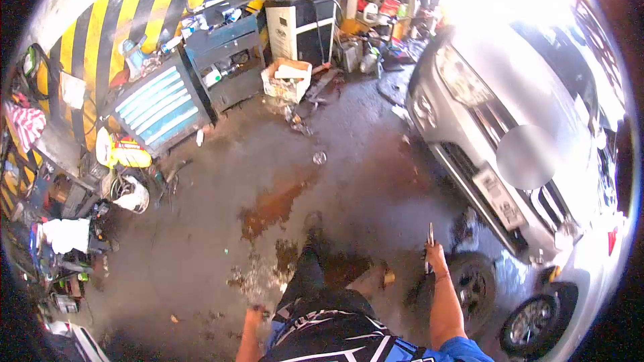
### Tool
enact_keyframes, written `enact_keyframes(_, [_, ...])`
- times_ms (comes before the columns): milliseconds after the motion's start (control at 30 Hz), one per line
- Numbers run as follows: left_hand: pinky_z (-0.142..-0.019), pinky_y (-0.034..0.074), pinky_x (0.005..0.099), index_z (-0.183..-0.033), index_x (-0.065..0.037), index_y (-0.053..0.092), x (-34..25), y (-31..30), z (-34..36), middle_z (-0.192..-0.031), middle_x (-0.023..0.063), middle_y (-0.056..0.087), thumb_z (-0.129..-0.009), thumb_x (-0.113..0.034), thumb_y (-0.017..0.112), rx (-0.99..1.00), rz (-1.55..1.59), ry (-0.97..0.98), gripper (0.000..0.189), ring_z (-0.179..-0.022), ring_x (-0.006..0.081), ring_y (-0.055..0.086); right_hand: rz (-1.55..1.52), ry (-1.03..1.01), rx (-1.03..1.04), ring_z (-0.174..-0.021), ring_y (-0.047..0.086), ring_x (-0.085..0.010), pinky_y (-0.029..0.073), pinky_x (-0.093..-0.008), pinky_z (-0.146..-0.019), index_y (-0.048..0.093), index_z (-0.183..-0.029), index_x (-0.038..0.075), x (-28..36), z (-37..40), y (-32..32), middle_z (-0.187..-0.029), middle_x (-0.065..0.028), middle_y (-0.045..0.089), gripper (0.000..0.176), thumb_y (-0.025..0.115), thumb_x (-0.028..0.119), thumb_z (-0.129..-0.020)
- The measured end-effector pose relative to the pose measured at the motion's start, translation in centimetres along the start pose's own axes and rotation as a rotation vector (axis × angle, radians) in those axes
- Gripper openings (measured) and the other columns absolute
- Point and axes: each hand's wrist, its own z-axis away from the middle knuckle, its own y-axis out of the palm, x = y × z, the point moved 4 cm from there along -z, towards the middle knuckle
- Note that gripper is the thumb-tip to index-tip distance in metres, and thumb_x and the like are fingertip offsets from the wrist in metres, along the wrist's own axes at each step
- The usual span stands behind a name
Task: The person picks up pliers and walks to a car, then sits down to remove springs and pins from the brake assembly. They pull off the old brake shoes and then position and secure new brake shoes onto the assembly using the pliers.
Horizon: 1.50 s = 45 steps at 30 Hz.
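Observation:
My right hand (435, 255) is closed around a slim metal tool (431, 231) that stands up past the fingers; its exact kind is too small to make out. Just below that forearm lies a loose wheel with a dark tyre (473, 288) on the floor. Low beside my leg hangs my left hand (256, 312), small and blurred, so its fingers and anything in them cannot be told. To the right is a silver car (469, 114), its front facing the floor area before me.
Oil and rust stains mark the wet floor (215, 228). A blue tool cabinet (157, 107), a white box (287, 80) and a white bucket (131, 194) stand along the striped wall. Clutter lines the left side. Another car's wheel (530, 322) is at lower right.

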Motion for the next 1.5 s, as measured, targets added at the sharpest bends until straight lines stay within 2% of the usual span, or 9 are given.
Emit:
enact_keyframes(200, [-0.060, 0.055, 0.0371, -0.121, -0.006, 0.057, -13.3, 1.7, -14.3, -0.100, 0.0165, 0.069, -0.089, -0.040, 0.062, 0.089, -0.143, -0.439, 0.047, -0.077, 0.0261, 0.068, -0.200, -0.008, 0.096, -0.051, 0.052, -0.0123, 0.041, -0.0329, -0.042, 0.057, -0.093, 0.003, 8.8, -23.6, 10.8, -0.063, -0.0009, 0.052, 0.015, 0.064, 0.015, -0.087])
enact_keyframes(467, [-0.076, 0.051, 0.0433, -0.101, 0.013, 0.061, -58.4, -0.8, -37.7, -0.089, 0.0237, 0.068, -0.089, -0.044, 0.062, -0.188, -0.563, 0.215, 0.058, -0.082, 0.0342, 0.067, -0.034, 0.007, -0.011, -0.070, 0.057, -0.0240, 0.046, -0.0386, -0.065, 0.053, -0.104, -0.005, 35.1, -33.9, 12.9, -0.076, -0.0142, 0.060, 0.036, 0.060, 0.028, -0.090])
enact_keyframes(600, [-0.061, 0.049, 0.0369, -0.089, 0.005, 0.065, -76.1, -0.5, -52.3, -0.075, 0.0091, 0.068, -0.095, -0.032, 0.056, -0.249, -0.339, 0.330, 0.039, -0.064, 0.0186, 0.060, 0.020, -0.224, -0.052, -0.075, 0.058, -0.0299, 0.046, -0.0419, -0.070, 0.052, -0.108, -0.005, 40.2, -49.6, 15.8, -0.086, -0.0223, 0.061, 0.042, 0.059, 0.033, -0.091])
enact_keyframes(700, [-0.057, 0.049, 0.0332, -0.093, 0.003, 0.064, -87.2, 4.2, -57.0, -0.079, 0.0071, 0.068, -0.097, -0.031, 0.055, -0.446, -0.314, 0.318, 0.035, -0.065, 0.0165, 0.061, 0.034, -0.233, -0.112, -0.073, 0.057, -0.0285, 0.046, -0.0418, -0.068, 0.050, -0.112, -0.003, 46.8, -62.5, 16.4, -0.086, -0.0207, 0.060, 0.040, 0.059, 0.031, -0.092])
enact_keyframes(800, [-0.058, 0.051, 0.0356, -0.115, 0.002, 0.057, -90.5, 10.7, -63.4, -0.087, 0.0100, 0.069, -0.096, -0.031, 0.057, -0.137, -0.194, 0.043, 0.038, -0.067, 0.0183, 0.062, -0.180, -0.070, 0.004, -0.070, 0.054, -0.0246, 0.044, -0.0408, -0.064, 0.049, -0.115, 0.000, 53.6, -72.3, 16.8, -0.081, -0.0160, 0.057, 0.035, 0.058, 0.026, -0.093])
enact_keyframes(1067, [-0.054, 0.047, 0.0349, -0.091, 0.000, 0.067, -105.2, 29.9, -75.2, -0.075, 0.0066, 0.067, -0.095, -0.031, 0.056, 0.150, -0.572, 0.159, 0.033, -0.063, 0.0166, 0.060, -0.401, -0.022, 0.039, -0.075, 0.045, -0.0138, 0.042, -0.0316, -0.067, 0.051, -0.109, 0.002, 76.4, -94.3, 7.8, -0.080, -0.0034, 0.049, 0.028, 0.058, 0.024, -0.093])
enact_keyframes(1400, [-0.053, 0.044, 0.0361, -0.081, 0.000, 0.068, -137.8, 47.7, -102.4, -0.066, 0.0043, 0.064, -0.094, -0.036, 0.056, 0.373, -0.951, 0.570, 0.040, -0.060, 0.0166, 0.057, -0.464, 0.351, -0.299, -0.092, 0.057, -0.0210, 0.048, -0.0342, -0.078, 0.048, -0.116, -0.001, 79.5, -122.6, -0.3, -0.103, -0.0115, 0.059, 0.040, 0.060, 0.025, -0.088])
enact_keyframes(1433, [-0.064, 0.050, 0.0396, -0.090, 0.002, 0.068, -143.1, 51.0, -103.8, -0.079, 0.0108, 0.070, -0.093, -0.040, 0.057, 0.403, -0.737, 0.194, 0.044, -0.071, 0.0238, 0.063, -0.557, 0.314, -0.281, -0.080, 0.060, -0.0179, 0.050, -0.0323, -0.073, 0.048, -0.111, 0.002, 77.4, -125.9, -0.7, -0.092, -0.0076, 0.061, 0.028, 0.056, 0.019, -0.090])
enact_keyframes(1500, [-0.104, 0.040, 0.0363, -0.128, 0.003, 0.056, -155.6, 59.5, -107.2, -0.128, 0.0209, 0.058, -0.093, -0.042, 0.059, 0.476, -0.780, 0.339, 0.057, -0.121, 0.0258, 0.054, -0.815, 0.286, -0.332, -0.068, 0.060, -0.0148, 0.052, -0.0311, -0.066, 0.047, -0.109, 0.006, 79.2, -129.0, -4.5, -0.082, -0.0043, 0.060, 0.020, 0.053, 0.015, -0.092])
